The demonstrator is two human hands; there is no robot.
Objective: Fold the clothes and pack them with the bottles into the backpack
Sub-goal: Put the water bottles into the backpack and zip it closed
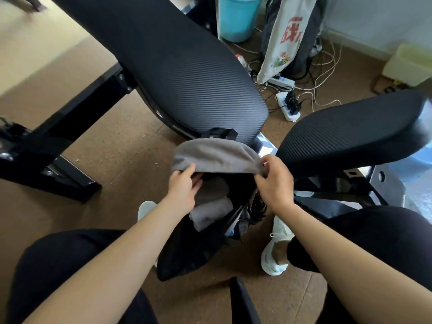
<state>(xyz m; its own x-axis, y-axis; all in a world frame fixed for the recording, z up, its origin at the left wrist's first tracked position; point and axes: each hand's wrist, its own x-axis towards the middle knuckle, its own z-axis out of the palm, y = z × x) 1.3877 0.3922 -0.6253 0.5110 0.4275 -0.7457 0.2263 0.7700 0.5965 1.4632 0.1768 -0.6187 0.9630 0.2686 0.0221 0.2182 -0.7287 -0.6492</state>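
The left hand (184, 186) grips the near edge of the grey flap (216, 157). Its thumb lies on top and its fingers curl under the cloth. The right hand (274, 181) pinches the same flap at its right end, with the fingers bent round the edge. Both hands hold the flap up over the mouth of the bag.

The flap is the top of a black backpack (191, 251). The backpack stands on the brown floor (117, 164), between the person's knees, and it is open. Inside it lie folded clothes (211, 210) in grey and brown, just below the left hand. I cannot tell if a bottle is in there.

A white shoe (277, 251) is on the floor just to the right of the backpack. The tip of another pale shoe (146, 209) peeks out beside the left arm.

A big black chair (182, 66) stands behind the backpack, and its seat edge is just past the flap. A second black chair (350, 134) is to the right. Farther back are a blue bucket (238, 17), a white cloth bag (287, 36) with red marks, and a white power strip (289, 106) with plugs and wires. A pale worktop (35, 43) with black legs is at the far left.
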